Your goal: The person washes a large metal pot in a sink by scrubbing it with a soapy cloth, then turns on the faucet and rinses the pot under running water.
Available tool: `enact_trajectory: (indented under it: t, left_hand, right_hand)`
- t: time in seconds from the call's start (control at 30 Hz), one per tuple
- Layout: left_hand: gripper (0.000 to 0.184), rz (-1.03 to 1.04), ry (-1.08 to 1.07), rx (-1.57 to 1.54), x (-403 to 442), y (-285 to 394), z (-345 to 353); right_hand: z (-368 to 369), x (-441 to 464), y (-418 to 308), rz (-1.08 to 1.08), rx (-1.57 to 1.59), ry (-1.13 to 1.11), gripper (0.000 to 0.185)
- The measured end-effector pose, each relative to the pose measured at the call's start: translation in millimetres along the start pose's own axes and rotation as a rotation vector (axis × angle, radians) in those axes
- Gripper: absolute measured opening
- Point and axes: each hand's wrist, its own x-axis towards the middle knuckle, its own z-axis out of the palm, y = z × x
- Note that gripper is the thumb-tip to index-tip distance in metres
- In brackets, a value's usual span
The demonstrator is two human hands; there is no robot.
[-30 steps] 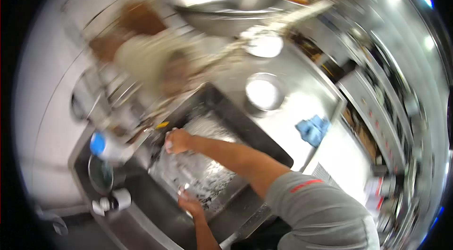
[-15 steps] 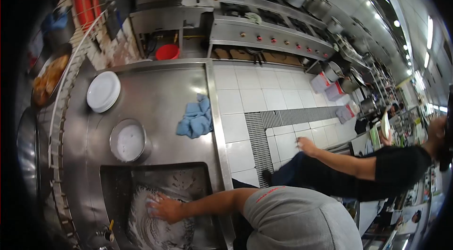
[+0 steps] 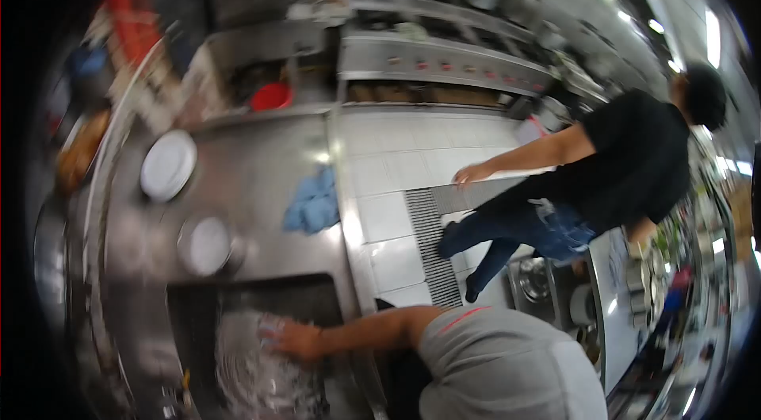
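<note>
Person's right hand (image 3: 295, 339) back-up, seems laid on foamy flat surface (image 3: 254, 376) inside sink (image 3: 190, 325), likely there so walls contain suds; fingers blurred, cannot tell if gripping anything. Left hand out of view. Pot (image 3: 208, 246) just beyond sink rim, white plate (image 3: 169, 166) farther off, blue cloth (image 3: 313, 202) near counter edge, presumably kept out of the wet
</note>
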Motion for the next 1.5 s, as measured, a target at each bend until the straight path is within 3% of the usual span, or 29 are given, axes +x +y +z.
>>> enact_trajectory:
  t: [0.03,0.07,0.1,0.13,0.17,0.2,0.23,0.27,0.37,0.43,0.47,0.53,0.57,0.63,0.67,0.73,0.8,0.83,0.9,0.93,1.03,1.07,1.17,1.2,1.23,1.3,1.33,1.43,1.5]
  left_hand:
    - [0.030,-0.043,-0.007,-0.032,-3,-4,4]
    - [0.032,-0.098,-0.015,-0.017,-10,-2,11]
    - [0.035,0.124,-0.116,0.234,-14,-22,18]
    - [0.037,0.201,-0.163,0.367,-23,11,5]
    - [0.046,0.079,-0.298,0.544,-23,23,7]
    - [0.041,-0.015,-0.200,0.254,-31,80,-18]
    - [0.030,0.053,0.057,-0.166,-39,51,5]
    - [0.026,-0.161,0.183,-0.494,-34,78,10]
    - [0.035,-0.109,0.231,-0.548,-39,103,-9]
    - [0.043,-0.251,0.144,-0.389,-41,125,-26]
    - [0.051,-0.192,0.231,-0.416,-40,128,-31]
    - [0.051,-0.237,0.236,-0.445,-41,130,-33]
    - [0.051,-0.278,0.239,-0.474,-42,129,-31]
    - [0.052,-0.261,0.207,-0.371,-46,128,-30]
    - [0.051,-0.269,0.207,-0.407,-45,134,-34]
    - [0.050,-0.258,0.207,-0.446,-37,129,-32]
    - [0.049,-0.243,0.244,-0.742,-39,118,-15]
    - [0.049,-0.247,0.243,-0.743,-41,115,-14]
    - [0.048,-0.333,0.050,-0.497,-40,116,-28]
    - [0.048,-0.339,0.057,-0.491,-37,115,-26]
    - [0.046,-0.287,0.130,-0.483,-18,120,-22]
    - [0.043,-0.264,0.206,-0.605,-17,130,-23]
    - [0.038,-0.304,0.268,-0.695,-26,124,1]
    - [0.037,-0.346,0.250,-0.671,-30,118,7]
    - [0.039,-0.347,0.236,-0.534,-27,120,5]
    - [0.041,-0.349,0.223,-0.343,-14,122,5]
    - [0.041,-0.339,0.213,-0.291,-10,120,5]
    - [0.041,-0.432,0.174,-0.265,-7,138,-16]
    - [0.040,-0.438,0.171,-0.258,-12,140,-24]
  right_hand:
    - [16,0,12,-0.043,-0.112,0.004,0.057]
    - [-8,3,6,0.025,-0.123,-0.150,0.049]
    - [-49,18,-11,0.198,-0.182,-0.353,0.054]
    - [-30,26,0,0.246,-0.171,-0.123,0.056]
    - [-18,28,16,0.136,-0.249,0.018,0.067]
    - [-29,53,8,0.244,-0.102,0.054,0.077]
    - [-39,72,-11,0.164,0.003,0.307,0.066]
    - [-49,93,-25,0.070,0.105,0.256,0.061]
    - [-41,136,-71,-0.214,0.303,-0.008,0.050]
    - [-16,141,-99,-0.570,0.099,-0.434,0.046]
    - [-3,146,-110,-0.575,0.086,-0.436,0.046]
    - [27,161,-115,-1.014,0.034,-0.591,0.044]
    - [40,183,-112,-1.015,0.028,-0.598,0.044]
    - [65,225,-97,-0.652,-0.069,-0.515,0.038]
    - [75,213,-91,-0.654,-0.069,-0.526,0.038]
    - [92,172,-85,-0.866,0.032,-0.508,0.034]
    - [62,160,-113,-1.142,0.188,-0.560,0.033]
    - [63,168,-112,-1.140,0.189,-0.564,0.033]
    - [74,205,-104,-0.823,0.331,-0.603,0.032]
    - [90,228,-99,-0.655,0.176,-0.534,0.027]
    - [85,218,-104,-0.796,0.329,-0.428,0.020]
    - [70,203,-112,-0.880,0.312,-0.609,0.018]
    - [60,210,-99,-0.894,0.437,-0.726,0.020]
    - [71,230,-90,-0.791,0.530,-0.769,0.025]
    - [72,248,-82,-0.617,0.271,-0.747,0.030]
    - [73,271,-85,-0.415,0.091,-0.921,0.031]
    - [57,266,-107,-0.736,-0.048,-0.906,0.027]
    - [51,244,-129,-1.070,-0.168,-0.926,0.022]
    - [54,277,-124,-0.676,0.033,-1.167,0.018]
